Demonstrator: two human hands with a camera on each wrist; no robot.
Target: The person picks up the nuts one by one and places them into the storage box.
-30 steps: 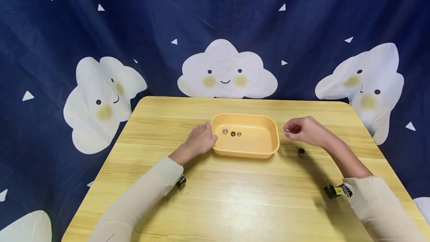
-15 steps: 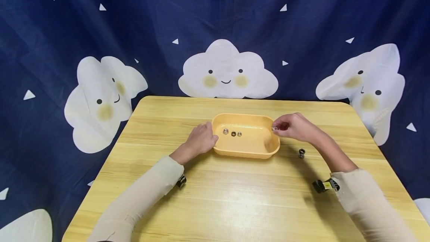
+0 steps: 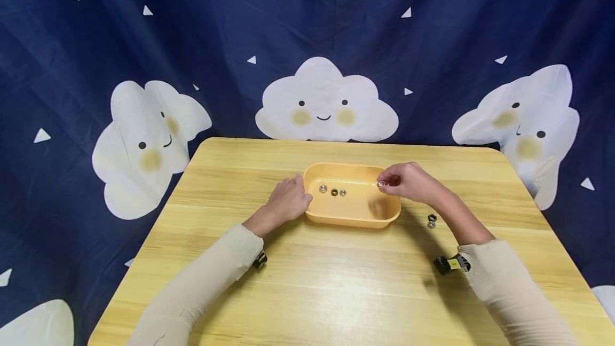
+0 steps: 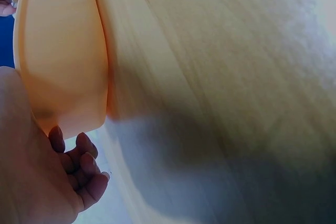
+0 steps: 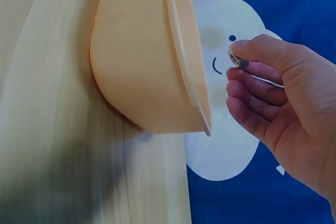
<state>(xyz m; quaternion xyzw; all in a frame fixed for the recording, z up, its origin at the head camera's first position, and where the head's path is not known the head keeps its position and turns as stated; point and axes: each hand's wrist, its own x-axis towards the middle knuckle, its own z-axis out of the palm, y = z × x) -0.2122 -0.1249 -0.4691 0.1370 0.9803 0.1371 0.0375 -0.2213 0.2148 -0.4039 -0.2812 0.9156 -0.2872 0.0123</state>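
My left hand (image 3: 288, 200) grips the left end of a yellow-orange plastic tray (image 3: 353, 222), thumb at the rim. In the left wrist view its fingers curl by the tray's end wall. Over the tray's right end, my right hand (image 3: 410, 181) pinches a small silver metal nut (image 5: 239, 60) between thumb and index finger. Inside the tray lie a larger silver nut (image 3: 323, 189), a dark nut (image 3: 334, 192) and a small silver nut (image 3: 343, 193), side by side toward the left.
Right of the tray, under my right forearm, a dark nut (image 3: 432, 218) and a silver nut (image 3: 431, 225) lie touching on the wooden table (image 3: 326, 292). A navy curtain (image 3: 230, 9) with printed clouds hangs behind the table's far edge.
My right hand has moved left with the silver nut, from beside the tray to above its right end. The left hand and the nuts in the tray have stayed put.
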